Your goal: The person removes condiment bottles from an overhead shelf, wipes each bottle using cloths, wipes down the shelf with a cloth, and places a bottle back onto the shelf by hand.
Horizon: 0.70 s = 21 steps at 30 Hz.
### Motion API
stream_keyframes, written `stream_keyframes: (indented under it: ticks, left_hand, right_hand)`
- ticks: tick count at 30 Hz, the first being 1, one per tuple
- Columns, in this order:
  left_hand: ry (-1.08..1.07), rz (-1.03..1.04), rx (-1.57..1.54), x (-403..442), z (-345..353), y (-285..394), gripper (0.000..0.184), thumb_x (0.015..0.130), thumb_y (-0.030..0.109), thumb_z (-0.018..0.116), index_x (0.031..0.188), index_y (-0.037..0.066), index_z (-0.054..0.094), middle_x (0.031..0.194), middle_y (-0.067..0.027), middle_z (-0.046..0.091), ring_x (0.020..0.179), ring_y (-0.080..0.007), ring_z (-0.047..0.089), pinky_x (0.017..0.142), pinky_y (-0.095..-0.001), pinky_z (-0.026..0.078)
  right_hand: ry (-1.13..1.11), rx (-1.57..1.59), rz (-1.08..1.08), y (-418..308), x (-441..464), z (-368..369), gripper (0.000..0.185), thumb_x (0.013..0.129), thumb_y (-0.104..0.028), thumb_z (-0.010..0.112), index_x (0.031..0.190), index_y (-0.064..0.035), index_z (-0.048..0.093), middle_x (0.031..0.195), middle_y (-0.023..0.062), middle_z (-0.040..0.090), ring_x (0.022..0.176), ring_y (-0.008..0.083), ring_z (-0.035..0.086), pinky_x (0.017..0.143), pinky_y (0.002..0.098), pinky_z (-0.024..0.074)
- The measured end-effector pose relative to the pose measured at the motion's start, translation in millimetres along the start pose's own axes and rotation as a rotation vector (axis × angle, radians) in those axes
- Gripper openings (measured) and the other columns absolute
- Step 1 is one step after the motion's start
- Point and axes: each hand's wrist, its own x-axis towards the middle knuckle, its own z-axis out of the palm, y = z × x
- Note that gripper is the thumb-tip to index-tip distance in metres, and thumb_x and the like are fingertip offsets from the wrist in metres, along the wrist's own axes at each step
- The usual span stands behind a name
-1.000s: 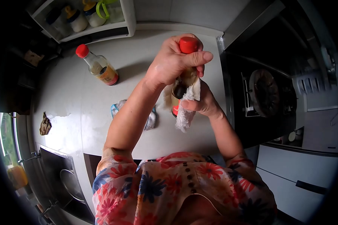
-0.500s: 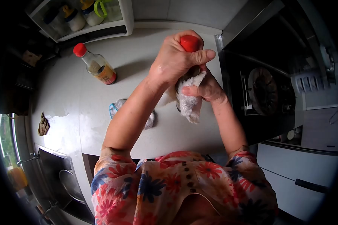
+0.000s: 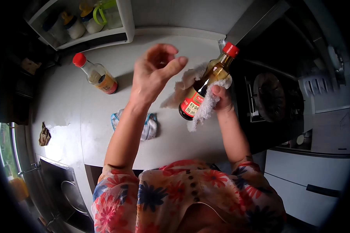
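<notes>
My right hand (image 3: 223,99) grips a glass sauce bottle (image 3: 191,102) through a white cloth (image 3: 208,105) wrapped partly round it. The bottle has a red cap and a red label, holds dark liquid, and leans with its cap up and to the right. Apart from it on the left, my left hand (image 3: 155,70) is raised over the counter with curved fingers spread from the thumb and nothing in it. A second red-capped bottle (image 3: 98,77), with a little dark liquid, stands on the counter further left.
A folded cloth with blue edging (image 3: 149,127) lies on the counter (image 3: 101,132) beneath my left forearm. A crumpled brown rag (image 3: 44,134) lies at far left, near the sink (image 3: 62,186). A shelf with jars (image 3: 76,26) stands behind; a stove (image 3: 270,97) is on the right.
My left hand has let go of the bottle's cap and moved left. The bottle, now in full sight, has tilted to the right in my right hand with the cloth.
</notes>
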Motion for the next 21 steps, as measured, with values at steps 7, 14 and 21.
stream_keyframes:
  ticks: [7,14,21]
  left_hand:
    - [-0.278,-0.130,0.141,-42,12,-61,0.055,0.067,0.010,0.077,0.114,-0.006,0.054,0.095,-0.0108,0.063,0.083,-0.0171,0.061,0.077,-0.0295,0.050]
    - [-0.182,-0.092,0.478,-46,46,-54,0.064,0.055,0.017,0.081,0.108,-0.003,0.051,0.084,-0.0152,0.063,0.076,-0.0222,0.062,0.075,-0.0337,0.050]
    - [-0.434,-0.191,0.278,-57,54,-43,0.058,0.057,0.013,0.078,0.107,0.001,0.052,0.084,-0.0102,0.063,0.077,-0.0204,0.061,0.070,-0.0314,0.050]
  right_hand:
    - [0.101,-0.113,-0.102,-9,4,-9,0.061,0.070,-0.033,0.076,0.116,-0.0048,0.048,0.105,0.0053,0.056,0.098,0.0166,0.055,0.087,0.0319,0.0455]
    - [0.138,-0.093,-0.086,-14,2,2,0.049,0.071,-0.022,0.073,0.111,-0.0046,0.051,0.101,0.0047,0.057,0.093,0.0151,0.056,0.083,0.0310,0.0466]
    - [-0.013,-0.130,-0.108,-34,-10,2,0.063,0.064,-0.023,0.073,0.117,-0.0043,0.046,0.095,0.0096,0.058,0.085,0.0265,0.059,0.092,0.0461,0.0453]
